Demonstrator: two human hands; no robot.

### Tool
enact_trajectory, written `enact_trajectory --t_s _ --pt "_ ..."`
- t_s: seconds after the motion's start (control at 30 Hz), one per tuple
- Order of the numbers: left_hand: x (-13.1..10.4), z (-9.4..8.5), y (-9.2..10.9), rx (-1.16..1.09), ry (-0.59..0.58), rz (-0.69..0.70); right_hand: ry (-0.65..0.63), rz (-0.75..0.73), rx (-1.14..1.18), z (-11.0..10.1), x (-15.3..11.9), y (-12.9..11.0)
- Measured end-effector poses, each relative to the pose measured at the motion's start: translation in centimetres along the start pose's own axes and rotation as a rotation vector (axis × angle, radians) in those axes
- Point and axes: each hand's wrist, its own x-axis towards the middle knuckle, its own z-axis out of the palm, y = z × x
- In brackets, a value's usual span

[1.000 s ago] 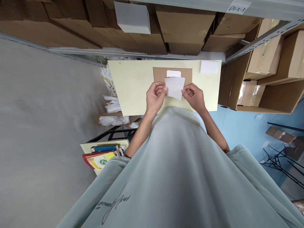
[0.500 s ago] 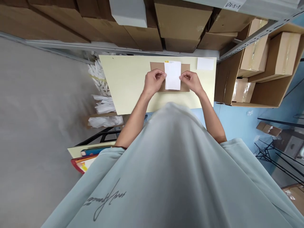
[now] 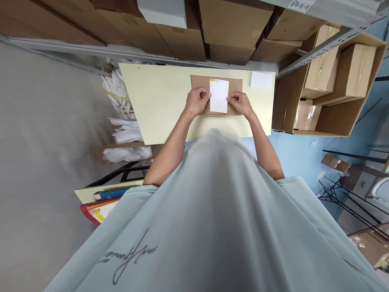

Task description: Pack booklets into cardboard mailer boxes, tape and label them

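At far left, white bundles [image 3: 117, 93] beside the pale yellow desk [image 3: 158, 101]. Next, left hand [image 3: 196, 101], grip pinching the left edge of a white label [image 3: 219, 97]. Label yellow-marked at upper left corner, over the middle of brown cardboard [image 3: 199, 81] on the desk; cannot tell whether pressed flat. Then right hand [image 3: 241, 103], grip pinching the opposite edge. Farther right, white slip [image 3: 261, 80] near desk's corner; beyond, open carton [image 3: 287, 107] with boxes inside [image 3: 325, 79].

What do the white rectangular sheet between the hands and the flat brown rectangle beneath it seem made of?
White rectangular sheet: probably paper or thin card, matte, judging by its shine-free face and small printed yellow mark. Flat brown rectangle: likely cardboard, dull, by its even tan colour, though no corrugation shows.
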Motion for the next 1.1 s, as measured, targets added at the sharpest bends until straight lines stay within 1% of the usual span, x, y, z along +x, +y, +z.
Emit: enact_trajectory --t_s 0.17,0.33,0.47,0.6,0.67,0.87,1.1 --pt "0.2 0.1 -0.4 0.041 -0.002 -0.005 0.015 0.011 0.002 0.2 0.0 0.5" --pt "-0.1 0.1 -0.2 0.031 -0.02 0.004 0.027 0.018 -0.016 0.2 0.1 0.7" --pt "-0.4 0.3 -0.1 0.055 0.012 0.012 0.031 0.01 -0.053 0.4 0.2 1.1" --pt "-0.4 0.5 -0.4 0.049 0.015 0.034 0.034 -0.013 -0.092 0.6 0.2 1.8" --pt "-0.3 0.6 -0.7 0.084 0.012 0.047 0.037 -0.029 -0.09 0.6 0.3 2.1" --pt "-0.1 0.7 -1.3 0.301 0.007 0.087 0.058 -0.072 -0.066 1.0 0.2 2.9" --pt "-0.1 0.9 -1.9 0.305 0.031 0.12 0.092 -0.085 -0.049 1.2 0.1 3.0"
